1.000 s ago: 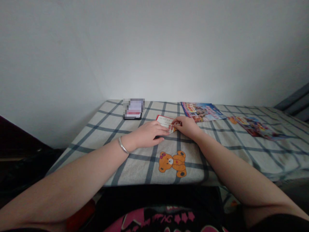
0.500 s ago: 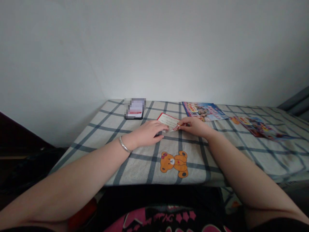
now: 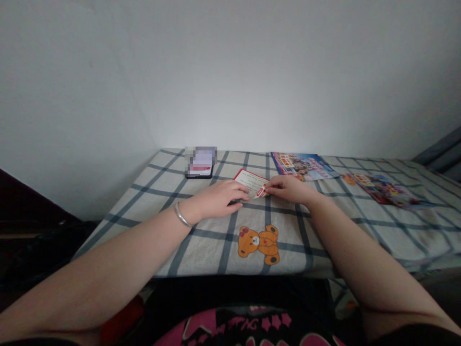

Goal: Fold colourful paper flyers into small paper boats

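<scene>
A small printed paper card [image 3: 250, 181] with a red border and lines of text lies at a slant on the checked tablecloth. My left hand [image 3: 221, 198], with a silver bangle at its wrist, rests flat at the card's near left side, fingers stretched out and touching it. At the right corner my right hand [image 3: 284, 186] pinches the card between thumb and fingers. That corner, which has a red and orange print, is partly covered by the fingertips.
A phone [image 3: 200, 163] with a lit, partly blurred screen lies at the back left. Two colourful leaflets, one at the back [image 3: 306, 166] and one farther right [image 3: 389, 191], lie on the tablecloth [image 3: 151, 259]. A pale wall [image 3: 230, 86] stands behind.
The right corner of the card now shows more of its red and orange print, and it looks flatter. My left hand has shifted slightly left.
</scene>
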`<control>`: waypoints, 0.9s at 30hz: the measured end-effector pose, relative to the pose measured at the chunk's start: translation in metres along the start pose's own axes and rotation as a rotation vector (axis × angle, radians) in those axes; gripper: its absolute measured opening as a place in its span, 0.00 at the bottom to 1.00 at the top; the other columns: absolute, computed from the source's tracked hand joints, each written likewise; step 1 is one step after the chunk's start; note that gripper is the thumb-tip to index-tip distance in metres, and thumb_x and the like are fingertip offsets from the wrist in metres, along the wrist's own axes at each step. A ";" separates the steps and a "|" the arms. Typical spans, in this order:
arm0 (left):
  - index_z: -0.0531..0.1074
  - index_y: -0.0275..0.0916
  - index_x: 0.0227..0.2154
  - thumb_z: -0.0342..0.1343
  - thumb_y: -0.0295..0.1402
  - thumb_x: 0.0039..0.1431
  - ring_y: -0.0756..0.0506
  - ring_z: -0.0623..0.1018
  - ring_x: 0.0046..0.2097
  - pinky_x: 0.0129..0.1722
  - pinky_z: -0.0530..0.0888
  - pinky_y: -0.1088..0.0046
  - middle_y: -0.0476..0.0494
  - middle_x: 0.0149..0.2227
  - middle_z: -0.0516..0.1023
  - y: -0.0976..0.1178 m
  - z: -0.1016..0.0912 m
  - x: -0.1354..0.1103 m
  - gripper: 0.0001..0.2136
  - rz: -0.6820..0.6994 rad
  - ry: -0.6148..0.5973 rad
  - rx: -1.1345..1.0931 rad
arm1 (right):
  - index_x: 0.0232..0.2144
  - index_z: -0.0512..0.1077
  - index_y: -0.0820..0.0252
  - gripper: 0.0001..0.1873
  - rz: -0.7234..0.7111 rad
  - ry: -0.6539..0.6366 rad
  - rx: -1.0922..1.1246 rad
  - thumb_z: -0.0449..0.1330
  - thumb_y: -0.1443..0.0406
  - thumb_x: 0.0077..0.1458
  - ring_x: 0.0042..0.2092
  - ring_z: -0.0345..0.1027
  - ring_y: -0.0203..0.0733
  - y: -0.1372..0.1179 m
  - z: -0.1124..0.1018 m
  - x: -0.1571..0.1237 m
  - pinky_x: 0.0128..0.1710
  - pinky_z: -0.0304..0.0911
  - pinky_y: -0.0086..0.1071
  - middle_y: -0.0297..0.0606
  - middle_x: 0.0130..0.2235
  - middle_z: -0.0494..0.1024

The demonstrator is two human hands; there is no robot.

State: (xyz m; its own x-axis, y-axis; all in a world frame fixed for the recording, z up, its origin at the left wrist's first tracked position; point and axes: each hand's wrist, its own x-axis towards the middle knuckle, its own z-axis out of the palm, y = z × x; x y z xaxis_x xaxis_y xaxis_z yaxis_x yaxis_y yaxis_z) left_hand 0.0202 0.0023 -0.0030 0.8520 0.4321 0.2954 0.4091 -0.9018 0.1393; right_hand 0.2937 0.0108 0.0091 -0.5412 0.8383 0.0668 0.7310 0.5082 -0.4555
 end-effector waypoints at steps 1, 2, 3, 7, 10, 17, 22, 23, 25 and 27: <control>0.75 0.43 0.48 0.55 0.30 0.62 0.43 0.72 0.55 0.57 0.68 0.60 0.42 0.53 0.75 0.001 0.000 0.000 0.12 -0.002 0.000 -0.001 | 0.34 0.80 0.56 0.12 0.035 0.040 -0.024 0.56 0.62 0.61 0.36 0.72 0.39 -0.001 0.003 0.002 0.37 0.64 0.31 0.36 0.34 0.81; 0.76 0.43 0.48 0.55 0.31 0.62 0.43 0.72 0.54 0.57 0.68 0.60 0.42 0.52 0.75 0.002 0.000 0.001 0.12 -0.002 -0.004 0.000 | 0.34 0.80 0.57 0.12 0.057 0.073 -0.050 0.56 0.62 0.61 0.35 0.72 0.40 -0.001 0.006 0.004 0.36 0.63 0.31 0.36 0.33 0.81; 0.76 0.43 0.47 0.55 0.31 0.62 0.43 0.72 0.54 0.57 0.68 0.61 0.43 0.52 0.75 0.003 0.000 0.001 0.12 -0.003 -0.005 0.003 | 0.34 0.80 0.57 0.12 0.066 0.106 -0.067 0.56 0.62 0.61 0.35 0.71 0.40 -0.002 0.009 0.007 0.35 0.62 0.31 0.36 0.33 0.80; 0.76 0.43 0.47 0.55 0.32 0.62 0.42 0.72 0.54 0.57 0.67 0.60 0.43 0.54 0.73 0.007 0.000 0.002 0.12 -0.011 0.009 0.041 | 0.35 0.79 0.57 0.09 0.107 0.215 -0.120 0.58 0.64 0.59 0.36 0.71 0.40 -0.005 0.017 0.015 0.35 0.61 0.30 0.38 0.36 0.81; 0.76 0.43 0.47 0.55 0.32 0.62 0.41 0.71 0.56 0.59 0.66 0.59 0.43 0.58 0.71 0.008 0.000 0.002 0.12 0.008 0.016 0.070 | 0.35 0.80 0.58 0.09 0.134 0.249 -0.136 0.59 0.64 0.58 0.36 0.71 0.40 -0.008 0.019 0.017 0.36 0.62 0.31 0.39 0.37 0.82; 0.74 0.39 0.50 0.55 0.32 0.62 0.43 0.73 0.55 0.58 0.68 0.62 0.44 0.53 0.77 0.009 -0.002 0.004 0.14 0.029 -0.001 0.075 | 0.36 0.80 0.59 0.09 0.161 0.278 -0.166 0.59 0.64 0.58 0.39 0.72 0.42 -0.011 0.021 0.017 0.38 0.63 0.32 0.39 0.39 0.82; 0.74 0.39 0.49 0.55 0.32 0.62 0.42 0.72 0.56 0.59 0.67 0.62 0.43 0.54 0.75 0.009 0.000 0.004 0.13 0.018 0.003 0.101 | 0.36 0.80 0.59 0.09 0.146 0.318 -0.202 0.60 0.63 0.57 0.41 0.72 0.43 -0.010 0.022 0.017 0.40 0.63 0.32 0.40 0.39 0.81; 0.74 0.38 0.48 0.55 0.32 0.62 0.42 0.72 0.55 0.58 0.68 0.62 0.43 0.53 0.76 0.009 0.000 0.004 0.13 0.009 -0.001 0.095 | 0.36 0.80 0.59 0.08 0.145 0.325 -0.201 0.61 0.63 0.57 0.40 0.72 0.42 -0.010 0.022 0.017 0.40 0.63 0.32 0.40 0.39 0.81; 0.73 0.37 0.49 0.55 0.33 0.62 0.42 0.73 0.53 0.56 0.70 0.62 0.41 0.50 0.77 0.009 0.001 0.004 0.14 -0.024 0.000 0.089 | 0.35 0.80 0.59 0.08 0.149 0.327 -0.197 0.62 0.63 0.56 0.40 0.72 0.42 -0.009 0.022 0.017 0.39 0.63 0.32 0.40 0.39 0.81; 0.71 0.36 0.52 0.55 0.33 0.61 0.41 0.73 0.53 0.55 0.70 0.62 0.37 0.51 0.75 0.008 0.002 0.004 0.17 -0.053 0.011 0.096 | 0.35 0.80 0.59 0.08 0.159 0.321 -0.196 0.62 0.63 0.56 0.39 0.71 0.42 -0.007 0.022 0.018 0.39 0.62 0.32 0.40 0.39 0.81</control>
State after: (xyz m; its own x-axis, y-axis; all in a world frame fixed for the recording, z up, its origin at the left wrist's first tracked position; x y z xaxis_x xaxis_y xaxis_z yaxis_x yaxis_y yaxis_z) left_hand 0.0271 -0.0034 -0.0023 0.8251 0.4787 0.3001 0.4833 -0.8731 0.0638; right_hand 0.2690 0.0179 -0.0063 -0.2802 0.9128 0.2970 0.8774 0.3691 -0.3065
